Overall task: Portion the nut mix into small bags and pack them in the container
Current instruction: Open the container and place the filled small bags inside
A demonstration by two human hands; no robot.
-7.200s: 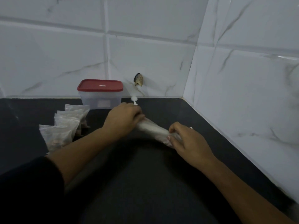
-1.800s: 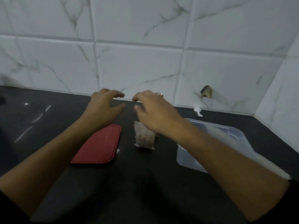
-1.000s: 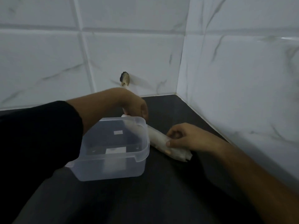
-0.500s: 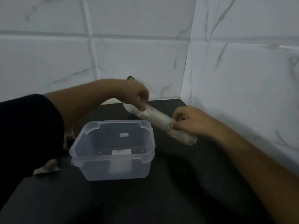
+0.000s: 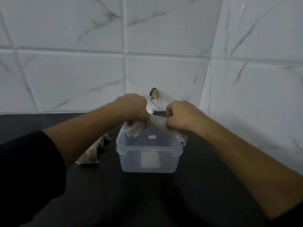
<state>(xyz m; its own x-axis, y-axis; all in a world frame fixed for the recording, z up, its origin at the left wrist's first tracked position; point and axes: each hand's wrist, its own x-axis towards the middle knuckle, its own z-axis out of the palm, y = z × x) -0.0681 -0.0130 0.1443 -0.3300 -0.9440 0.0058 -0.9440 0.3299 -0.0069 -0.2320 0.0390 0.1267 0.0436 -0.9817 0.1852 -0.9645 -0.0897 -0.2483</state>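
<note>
Bag [image 5: 155, 124], rolled up and pale, held just above the far rim of an open clear container [image 5: 131, 161]. Gripped at one end by the left hand [image 5: 132, 108], at the other by the right hand [image 5: 180, 115], fingers [image 5: 128, 123] of both curled tight round the plastic. Container standing on a black table [image 5: 147, 202], small bags [image 5: 91, 153] lying just left of it. Behind, white veined tiles [image 5: 73, 79] meeting in a corner; dark hole [image 5: 154, 94] low in the wall.

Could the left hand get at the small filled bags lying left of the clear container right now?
Likely not yet: the left hand grips the rolled whitish plastic bag above the clear plastic container. Nothing lies on the small filled bags; once freed, it could probably reach them.
</note>
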